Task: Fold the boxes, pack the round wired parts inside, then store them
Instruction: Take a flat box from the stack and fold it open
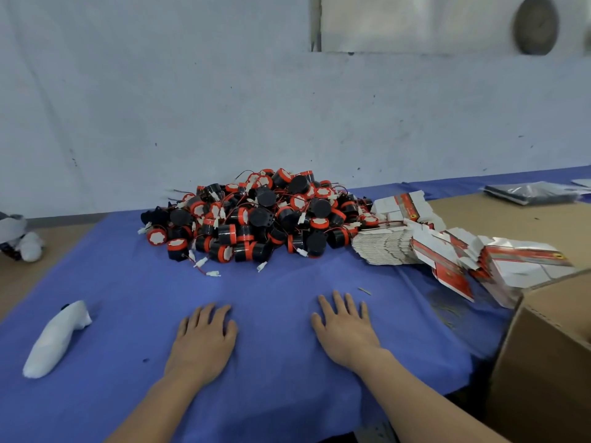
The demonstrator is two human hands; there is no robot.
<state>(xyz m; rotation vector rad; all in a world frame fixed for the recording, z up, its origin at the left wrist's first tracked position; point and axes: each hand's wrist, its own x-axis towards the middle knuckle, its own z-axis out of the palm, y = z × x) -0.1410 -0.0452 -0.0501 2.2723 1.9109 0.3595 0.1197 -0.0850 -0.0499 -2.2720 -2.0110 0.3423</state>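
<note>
1. Blue cloth [121,282] covers the table; left hand [204,334] and right hand [347,327] lie flat on it, fingers spread, holding nothing.
2. Pile of round wired parts [252,215] sits far middle of the cloth, well apart from both hands; flat boxes [390,247] fan out at its right, touching it.
3. Parts look light and rigid; the thin wires look tangled, so grab one by the body, not the lead.
4. Boxes: thin card, light, easily creased; best lifted by an edge.
5. Cardboard carton [543,346] near right, white padded object [57,337] left; neither seems to block the reach.
</note>
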